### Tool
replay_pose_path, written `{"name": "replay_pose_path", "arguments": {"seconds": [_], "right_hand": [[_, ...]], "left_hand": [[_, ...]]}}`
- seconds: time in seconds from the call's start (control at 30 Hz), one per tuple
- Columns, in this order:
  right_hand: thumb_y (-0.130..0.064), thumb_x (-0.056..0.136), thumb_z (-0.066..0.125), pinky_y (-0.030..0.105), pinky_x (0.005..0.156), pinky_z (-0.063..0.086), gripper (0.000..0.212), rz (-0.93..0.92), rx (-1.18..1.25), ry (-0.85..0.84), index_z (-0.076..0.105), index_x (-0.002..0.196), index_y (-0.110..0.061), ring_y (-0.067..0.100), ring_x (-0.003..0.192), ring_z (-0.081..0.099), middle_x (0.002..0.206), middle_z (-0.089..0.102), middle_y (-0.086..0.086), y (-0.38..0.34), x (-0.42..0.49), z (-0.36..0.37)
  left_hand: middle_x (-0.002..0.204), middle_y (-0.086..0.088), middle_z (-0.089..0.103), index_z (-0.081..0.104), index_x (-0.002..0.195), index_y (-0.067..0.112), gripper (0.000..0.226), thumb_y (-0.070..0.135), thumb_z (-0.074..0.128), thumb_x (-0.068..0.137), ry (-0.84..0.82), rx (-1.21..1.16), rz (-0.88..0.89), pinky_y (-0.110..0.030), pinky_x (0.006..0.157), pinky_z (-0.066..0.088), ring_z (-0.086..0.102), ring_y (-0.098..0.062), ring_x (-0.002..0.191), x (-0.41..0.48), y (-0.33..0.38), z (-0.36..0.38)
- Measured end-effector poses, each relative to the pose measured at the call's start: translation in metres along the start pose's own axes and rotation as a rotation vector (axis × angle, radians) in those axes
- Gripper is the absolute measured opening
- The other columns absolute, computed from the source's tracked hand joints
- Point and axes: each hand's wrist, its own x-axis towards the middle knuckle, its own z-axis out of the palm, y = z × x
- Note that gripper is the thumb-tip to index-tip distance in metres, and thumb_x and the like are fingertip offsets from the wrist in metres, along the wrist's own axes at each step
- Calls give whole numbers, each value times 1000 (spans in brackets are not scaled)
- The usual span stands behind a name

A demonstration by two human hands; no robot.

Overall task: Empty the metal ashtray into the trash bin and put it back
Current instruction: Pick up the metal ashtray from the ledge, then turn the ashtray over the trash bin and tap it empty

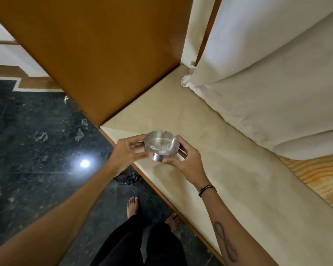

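A round metal ashtray [161, 145] with notches in its rim is held upright over the near corner of a cream counter [215, 150]. Pale ash residue shows on its bottom. My left hand [128, 150] grips its left side with thumb and fingers. My right hand [186, 160] grips its right side, thumb under the base. Below my left forearm, on the floor beside the counter, a black bag-lined trash bin [128, 177] is partly hidden.
A brown wooden panel [108, 54] rises behind the counter at left. White curtains [267, 73] hang over the counter's far side at right. The floor [37, 141] is dark green marble with a light reflection. My bare feet stand close to the counter edge.
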Motion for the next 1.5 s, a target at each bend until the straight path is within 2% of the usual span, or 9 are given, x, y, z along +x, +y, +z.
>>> {"name": "replay_pose_path", "arguments": {"seconds": [0.17,0.33,0.5,0.7,0.9,1.17,1.3,1.43,1.5], "right_hand": [[-19,71,105,35,130,41,114,-40,13,-110,44,167,-16,10,154,49,168,53,-2,-13,-18,58],[1,80,95,0,109,41,96,-45,-5,-168,48,160,-23,-34,126,47,147,52,-31,-2,-28,135],[-8,85,92,9,118,41,88,-8,-58,-134,48,149,-50,-24,138,48,137,53,-56,8,-34,218],[-16,84,96,33,124,49,85,98,-55,10,57,158,-27,-2,147,54,152,60,-23,63,-34,304],[5,87,88,3,99,51,78,252,10,58,59,128,-54,-29,116,59,113,63,-60,152,3,356],[-1,86,91,14,101,57,77,306,28,29,61,155,-21,-17,114,66,128,66,-28,265,75,380],[-3,88,89,24,99,62,69,310,-33,15,64,151,-16,10,116,73,132,75,3,301,121,387],[-6,95,84,11,86,57,41,258,-80,31,72,134,-10,-9,96,72,113,77,-3,326,166,386],[-14,99,81,29,91,62,29,255,-77,70,75,127,-6,6,102,76,113,80,5,335,184,384]], "left_hand": [[110,18,86,78,125,22,67,-7,95,68,106,-100,-49,-17,93,63,81,-5,112,-46,-21,-48],[112,8,88,79,121,20,59,-11,90,72,150,-173,-100,-23,89,66,82,-14,113,-79,-61,-116],[117,0,87,78,127,14,61,-10,89,72,128,-237,-180,-26,89,67,82,-20,116,-87,-118,-182],[134,-6,82,74,137,11,72,4,92,68,-4,-290,-259,-34,106,63,77,-24,127,-65,-202,-236],[135,-4,81,72,141,12,69,12,88,74,-63,-261,-325,-28,103,63,77,-20,127,-19,-289,-240],[126,9,84,69,143,23,68,27,85,77,-77,-323,-446,-29,106,58,78,-8,120,54,-406,-222],[124,-4,85,74,138,9,64,33,84,79,-38,-381,-518,-33,114,59,79,-19,121,97,-444,-214],[124,-26,81,77,123,-3,50,40,77,97,-37,-286,-581,-32,98,67,78,-36,121,143,-463,-207],[123,-30,79,74,127,-6,60,47,73,99,-19,-200,-605,-36,90,69,80,-39,114,160,-466,-203]]}}
